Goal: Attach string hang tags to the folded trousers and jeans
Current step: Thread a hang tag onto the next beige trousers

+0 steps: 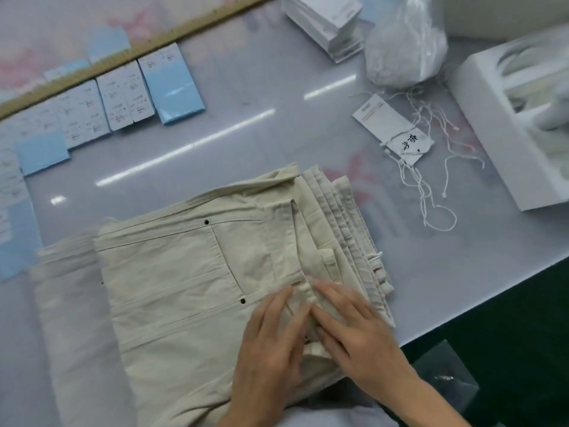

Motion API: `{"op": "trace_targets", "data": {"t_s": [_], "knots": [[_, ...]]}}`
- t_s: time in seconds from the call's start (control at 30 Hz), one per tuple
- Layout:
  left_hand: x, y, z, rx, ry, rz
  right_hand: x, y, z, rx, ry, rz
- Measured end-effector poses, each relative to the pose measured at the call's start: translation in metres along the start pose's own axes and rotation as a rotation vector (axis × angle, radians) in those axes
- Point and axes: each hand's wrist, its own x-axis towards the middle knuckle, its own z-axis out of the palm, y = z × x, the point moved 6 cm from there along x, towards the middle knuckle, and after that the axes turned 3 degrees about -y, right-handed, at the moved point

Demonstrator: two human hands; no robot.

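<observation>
Both hands, the left hand (274,340) and the right hand (354,331), lie flat with straight fingers on the waistband end of the folded trousers (191,285), holding nothing. The hang tag (392,129) with its string lies on the tabletop (246,143) well beyond the trousers, up and to the right, its long axis slanting away. The right hand is nearer and likely reaches for it.
</observation>
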Motion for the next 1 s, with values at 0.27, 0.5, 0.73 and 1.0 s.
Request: {"op": "trace_targets", "data": {"t_s": [0.27,0.5,0.73,1.0], "knots": [[-0.042,-0.024,-0.012,0.028,-0.115,0.111,-0.033,-0.015,-0.003,-0.012,0.022,-0.158],[-0.006,-0.019,-0.010,0.037,-0.262,0.192,-0.050,-0.004,-0.008,0.012,0.118,0.000],[0.014,-0.017,0.001,0.083,-0.228,-0.003,-0.023,0.005,-0.017,0.278,0.342,0.277],[0.026,-0.029,0.001,-0.257,-0.270,-0.379,0.008,0.000,-0.002,-0.059,-0.096,0.235]]}}
